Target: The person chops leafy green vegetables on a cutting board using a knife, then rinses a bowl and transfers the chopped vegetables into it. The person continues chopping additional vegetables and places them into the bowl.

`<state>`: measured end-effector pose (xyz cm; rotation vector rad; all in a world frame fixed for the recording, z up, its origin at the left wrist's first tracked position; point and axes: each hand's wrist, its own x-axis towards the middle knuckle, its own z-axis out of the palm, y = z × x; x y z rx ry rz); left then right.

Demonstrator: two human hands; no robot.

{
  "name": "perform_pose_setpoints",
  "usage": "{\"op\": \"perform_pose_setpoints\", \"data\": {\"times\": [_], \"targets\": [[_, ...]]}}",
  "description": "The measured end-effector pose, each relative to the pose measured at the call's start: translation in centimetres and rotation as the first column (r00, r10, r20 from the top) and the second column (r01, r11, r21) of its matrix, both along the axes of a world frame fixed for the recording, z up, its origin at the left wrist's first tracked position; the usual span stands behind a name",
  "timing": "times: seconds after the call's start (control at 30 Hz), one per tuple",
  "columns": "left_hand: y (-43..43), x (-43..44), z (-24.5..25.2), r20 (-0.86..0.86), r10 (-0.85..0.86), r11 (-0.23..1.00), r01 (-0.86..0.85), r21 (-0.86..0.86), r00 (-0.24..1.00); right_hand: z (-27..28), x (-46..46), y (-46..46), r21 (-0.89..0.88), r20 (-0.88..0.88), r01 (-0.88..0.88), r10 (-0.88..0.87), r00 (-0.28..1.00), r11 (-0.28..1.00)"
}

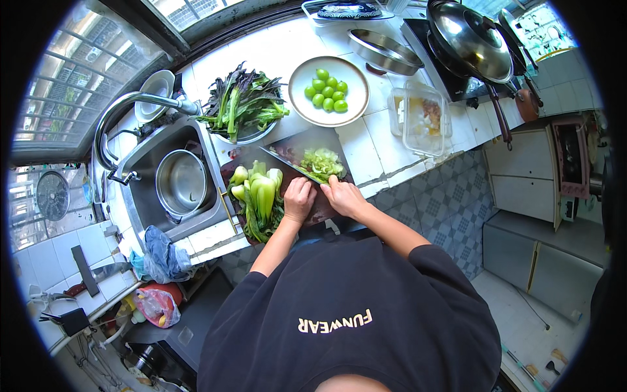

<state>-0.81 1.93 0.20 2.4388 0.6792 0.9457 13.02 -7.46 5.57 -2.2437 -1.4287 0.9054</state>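
Note:
My right hand (345,197) grips a kitchen knife (289,162) by its handle end, and the blade slants away to the upper left across a dark cutting board (338,205). Beside the blade, on its near side, my left hand (300,200) rests with curled fingers; whether anything is under them is hidden. A small heap of chopped pale green vegetable (321,164) lies on the board just beyond the knife. Whole heads of bok choy (262,193) lie on the left part of the board, left of my left hand.
Left of the board, a steel pot (182,182) sits in the sink (136,208) under a curved faucet (103,122). Behind are a bowl of leafy greens (242,105), a plate (299,100) of green fruits (327,91), a plastic container (425,117), a steel pan (384,51) and a lidded wok (470,41).

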Motion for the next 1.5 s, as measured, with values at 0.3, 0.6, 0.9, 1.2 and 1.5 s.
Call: {"op": "perform_pose_setpoints", "data": {"times": [0.3,0.6,0.9,1.2,1.5], "targets": [[-0.2,-0.2,-0.2,-0.048,0.005,1.0,-0.005,-0.008,0.999,-0.1,-0.6,0.7,-0.029,-0.019,-0.002,0.001,1.0,1.0],[-0.2,-0.1,0.0,-0.01,0.01,1.0,-0.01,0.007,1.0,1.4,0.3,-1.3,-0.143,-0.081,0.0,-0.012,0.997,0.99],[-0.5,-0.4,0.5,-0.04,-0.004,1.0,0.003,-0.025,0.999,-1.0,-0.5,0.9,-0.03,-0.042,0.014,-0.015,0.999,0.999],[-1.2,1.1,0.7,-0.007,0.079,0.995,-0.079,-0.062,0.997,2.8,1.9,-3.5,-0.04,-0.113,0.048,-0.052,0.992,0.998],[-0.4,0.4,1.1,-0.123,-0.002,1.0,0.0,-0.017,0.992,4.1,0.9,-4.2,-0.141,0.058,-0.013,0.021,0.998,0.99]]}}
